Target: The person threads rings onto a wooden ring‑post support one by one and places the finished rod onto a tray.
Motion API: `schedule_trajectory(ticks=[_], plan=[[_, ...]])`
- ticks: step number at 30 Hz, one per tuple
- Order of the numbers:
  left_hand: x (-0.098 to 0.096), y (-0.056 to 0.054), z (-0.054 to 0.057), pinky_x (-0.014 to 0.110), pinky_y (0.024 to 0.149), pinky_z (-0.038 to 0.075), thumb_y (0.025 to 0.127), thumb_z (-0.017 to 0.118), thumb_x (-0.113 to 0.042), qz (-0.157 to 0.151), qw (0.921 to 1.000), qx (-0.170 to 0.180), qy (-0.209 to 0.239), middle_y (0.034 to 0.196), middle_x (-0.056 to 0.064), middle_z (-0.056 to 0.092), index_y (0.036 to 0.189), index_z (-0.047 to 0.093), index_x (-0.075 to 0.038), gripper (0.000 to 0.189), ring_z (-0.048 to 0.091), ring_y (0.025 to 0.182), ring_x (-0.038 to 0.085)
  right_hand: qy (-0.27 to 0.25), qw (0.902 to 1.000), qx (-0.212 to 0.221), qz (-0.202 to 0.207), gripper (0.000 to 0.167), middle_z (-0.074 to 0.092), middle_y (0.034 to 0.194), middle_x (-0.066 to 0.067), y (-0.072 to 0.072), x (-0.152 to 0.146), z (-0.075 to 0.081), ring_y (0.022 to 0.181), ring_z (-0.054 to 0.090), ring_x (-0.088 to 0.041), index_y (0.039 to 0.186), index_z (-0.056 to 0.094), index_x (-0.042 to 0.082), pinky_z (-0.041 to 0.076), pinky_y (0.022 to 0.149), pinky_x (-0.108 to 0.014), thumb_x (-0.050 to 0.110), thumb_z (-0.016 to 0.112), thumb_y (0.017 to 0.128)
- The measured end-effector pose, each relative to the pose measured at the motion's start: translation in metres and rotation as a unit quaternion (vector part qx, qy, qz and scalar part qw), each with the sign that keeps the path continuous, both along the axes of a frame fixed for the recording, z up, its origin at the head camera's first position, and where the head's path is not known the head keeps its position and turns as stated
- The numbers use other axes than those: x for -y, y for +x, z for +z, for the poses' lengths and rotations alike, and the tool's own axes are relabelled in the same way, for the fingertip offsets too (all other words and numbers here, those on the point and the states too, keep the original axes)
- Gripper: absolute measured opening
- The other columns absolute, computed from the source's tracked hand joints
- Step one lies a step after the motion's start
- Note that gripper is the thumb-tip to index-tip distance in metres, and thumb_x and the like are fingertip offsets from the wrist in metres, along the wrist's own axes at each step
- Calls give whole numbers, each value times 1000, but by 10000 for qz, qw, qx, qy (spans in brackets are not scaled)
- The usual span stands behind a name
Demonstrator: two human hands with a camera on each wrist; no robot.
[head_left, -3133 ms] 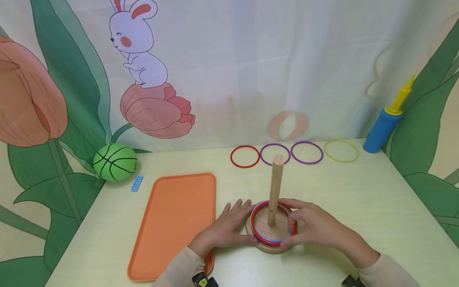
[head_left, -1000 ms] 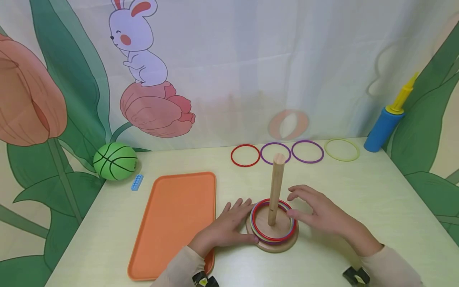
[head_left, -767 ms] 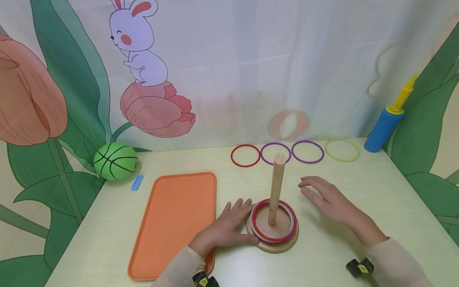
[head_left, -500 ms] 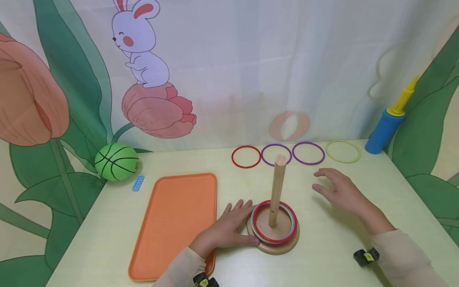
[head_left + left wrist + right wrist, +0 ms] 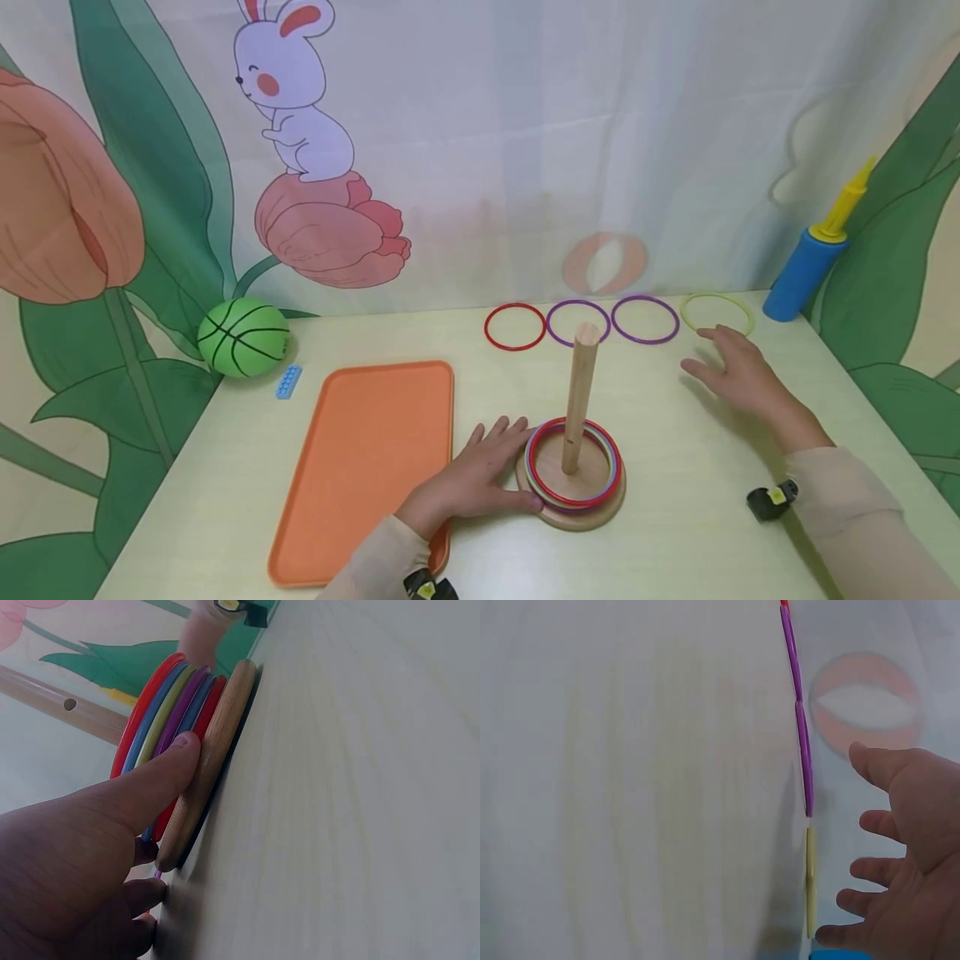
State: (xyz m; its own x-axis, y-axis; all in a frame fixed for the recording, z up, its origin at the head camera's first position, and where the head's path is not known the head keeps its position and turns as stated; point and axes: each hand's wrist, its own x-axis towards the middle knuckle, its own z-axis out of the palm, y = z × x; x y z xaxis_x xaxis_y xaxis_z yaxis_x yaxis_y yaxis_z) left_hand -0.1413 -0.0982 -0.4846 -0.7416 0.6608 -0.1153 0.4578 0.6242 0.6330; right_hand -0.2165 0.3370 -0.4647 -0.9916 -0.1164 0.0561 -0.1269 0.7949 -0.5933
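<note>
My left hand point(image 5: 476, 479) lies beside a round wooden base point(image 5: 577, 522) with a tall upright peg point(image 5: 581, 400). Several coloured rings are stacked around the peg, a red ring point(image 5: 573, 505) on top. In the left wrist view its thumb point(image 5: 161, 776) presses against the edge of the stack point(image 5: 169, 712), above the base. The other fingers are spread, partly hidden behind the thumb and palm. My right hand point(image 5: 738, 371) holds nothing; it hovers just in front of the yellow ring point(image 5: 811, 881) at the table's back edge, fingers apart.
Left of the yellow ring lie two purple rings point(image 5: 645, 342) and another red ring point(image 5: 515, 348). A blue and yellow pump point(image 5: 801, 271) stands back right. An orange tray point(image 5: 382, 450) lies left of the base, with a blue toy brick point(image 5: 288, 382) and green ball point(image 5: 242, 337) beyond.
My right hand has let go of the red ring, now on top of the stack, and moved right and back towards the yellow ring. My left hand has stayed at the base.
</note>
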Motion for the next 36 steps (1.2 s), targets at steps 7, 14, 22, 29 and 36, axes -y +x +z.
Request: schedule_trajectory(ticks=[7, 14, 22, 29, 36], plan=[[-1, -1, 0, 55, 131, 2, 90, 78, -58, -7, 10000, 17, 7, 174, 7, 25, 167, 33, -20, 97, 10, 163, 31, -45, 9977, 236, -635, 90, 5, 162, -47, -14, -19, -9, 150, 5, -67, 160, 22, -12, 17, 112, -84, 48, 61, 105], [0, -1, -2, 55, 131, 2, 90, 79, -57, -17, 10000, -23, 23, 174, 7, 26, 167, 33, -22, 96, 11, 163, 31, 549, 9939, 486, -818, 85, 13, 153, -54, -17, -32, -23, 141, 5, -76, 157, 26, -11, 7, 110, -85, 50, 56, 105], [0, -1, -1, 55, 131, 3, 90, 78, -58, -8, 10000, -52, 8, 174, 7, 26, 167, 33, -22, 97, 11, 163, 31, 675, 9895, -25, -1281, 73, 45, 111, -34, -12, -29, -30, 110, 37, -56, 118, 52, -16, 28, 92, -72, 53, 66, 99], [0, -1, -1, 55, 131, 2, 90, 79, -57, -17, 10000, -50, -5, 174, 7, 25, 167, 33, -22, 97, 11, 163, 31, 663, 9887, -200, -1331, 64, 47, 112, -38, -8, -33, -35, 122, 36, -64, 74, 57, 2, 27, 98, -74, 61, 69, 95], [1, -1, -1, 52, 131, 0, 89, 79, -58, 15, 10000, -27, -59, 174, 5, 24, 167, 33, -23, 97, 9, 163, 28, 413, 9887, -269, -1418, 66, 34, 144, -54, -1, -32, -41, 146, 20, -67, 73, 58, 0, 19, 109, -78, 61, 70, 95]])
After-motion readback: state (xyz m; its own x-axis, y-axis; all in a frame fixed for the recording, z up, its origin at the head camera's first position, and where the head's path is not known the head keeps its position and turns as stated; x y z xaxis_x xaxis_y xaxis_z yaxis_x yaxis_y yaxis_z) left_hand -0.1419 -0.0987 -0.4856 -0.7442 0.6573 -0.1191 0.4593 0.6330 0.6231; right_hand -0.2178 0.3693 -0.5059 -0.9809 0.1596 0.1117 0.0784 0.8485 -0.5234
